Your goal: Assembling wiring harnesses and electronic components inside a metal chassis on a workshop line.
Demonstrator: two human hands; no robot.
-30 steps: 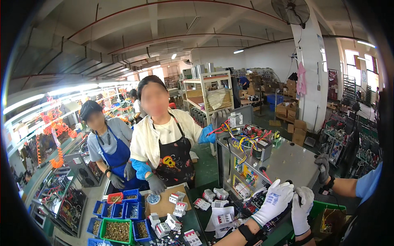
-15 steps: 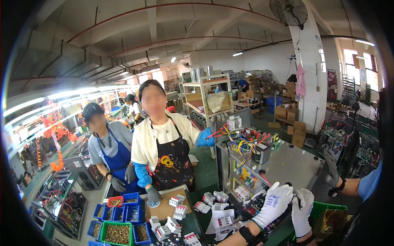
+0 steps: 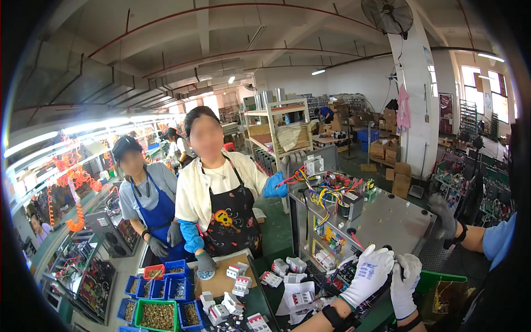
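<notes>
In a white glove, my left hand (image 3: 368, 276) lies along the near edge of an open metal equipment chassis (image 3: 398, 232), its fingers closed and curving down. My right hand (image 3: 406, 279), gloved too, is beside it at the chassis's near corner with bent fingers. The two gloves almost meet; whatever is between the fingertips is hidden. Red, yellow and blue wires (image 3: 321, 196) and a dark transformer-like block (image 3: 349, 206) sit on top of the chassis. Circuit parts show in its open side below my left hand.
Several white breakers (image 3: 241, 286) lie on the bench at left, near blue bins (image 3: 192, 315) and a green bin (image 3: 157, 314) of small hardware. A co-worker's blue-sleeved arm (image 3: 275, 185) reaches the chassis. Another person's grey glove (image 3: 442, 216) is at right, above a green crate (image 3: 428, 281).
My hands stay almost in place at the chassis edge. The grey-gloved hand at right has moved slightly left and up. The view has shifted a little.
</notes>
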